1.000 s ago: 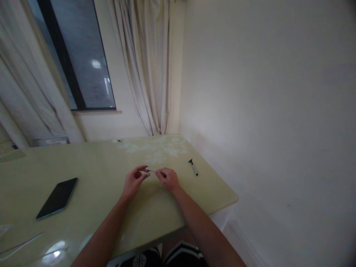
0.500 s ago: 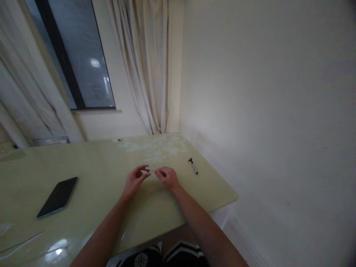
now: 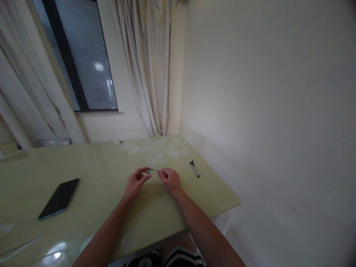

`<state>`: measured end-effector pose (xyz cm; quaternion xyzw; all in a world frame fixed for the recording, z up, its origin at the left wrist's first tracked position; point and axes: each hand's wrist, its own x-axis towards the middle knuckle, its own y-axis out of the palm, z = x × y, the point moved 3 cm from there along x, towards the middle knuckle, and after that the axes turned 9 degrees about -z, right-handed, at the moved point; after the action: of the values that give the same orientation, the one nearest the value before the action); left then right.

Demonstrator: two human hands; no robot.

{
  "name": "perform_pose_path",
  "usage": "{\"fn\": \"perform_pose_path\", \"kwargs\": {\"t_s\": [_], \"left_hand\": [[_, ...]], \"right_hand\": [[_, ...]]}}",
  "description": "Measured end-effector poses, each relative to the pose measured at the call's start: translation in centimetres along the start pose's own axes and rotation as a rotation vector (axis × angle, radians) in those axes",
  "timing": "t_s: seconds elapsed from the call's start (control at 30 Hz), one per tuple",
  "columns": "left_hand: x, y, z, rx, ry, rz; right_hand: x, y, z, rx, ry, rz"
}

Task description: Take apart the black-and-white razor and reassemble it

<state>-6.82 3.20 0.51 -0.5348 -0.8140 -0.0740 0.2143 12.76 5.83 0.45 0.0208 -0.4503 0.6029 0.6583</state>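
Over the table, my left hand (image 3: 136,183) pinches a small grey-green rectangular piece (image 3: 149,171) between thumb and fingers, held upright. It is too small for me to tell its kind. My right hand (image 3: 169,179) is closed on a thin light stick (image 3: 155,170), whose far end reaches to the top of the small piece. Whether the two touch, I cannot tell. To the right of my right hand lies a razor (image 3: 195,169) with a black head and a grey handle.
A dark tablet (image 3: 59,198) lies on the pale green table (image 3: 102,207) to the left. Near the front left is a thin white cable (image 3: 23,245). A small black item (image 3: 120,141) sits at the back edge. The wall (image 3: 264,129) borders the right side.
The small piece has turned in my left hand and shows more of its face. The stick's tip now sits at its top. The view has shifted slightly.
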Motion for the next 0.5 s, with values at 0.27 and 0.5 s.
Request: {"fn": "perform_pose_path", "kwargs": {"t_s": [0.27, 0.5], "left_hand": [[0.12, 0.02, 0.33, -0.001, 0.012, 0.003], [0.09, 0.00, 0.43, -0.010, 0.016, 0.000]], "right_hand": [[0.01, -0.06, -0.18, -0.042, 0.024, -0.013], [-0.07, -0.10, -0.22, -0.036, -0.016, -0.032]]}}
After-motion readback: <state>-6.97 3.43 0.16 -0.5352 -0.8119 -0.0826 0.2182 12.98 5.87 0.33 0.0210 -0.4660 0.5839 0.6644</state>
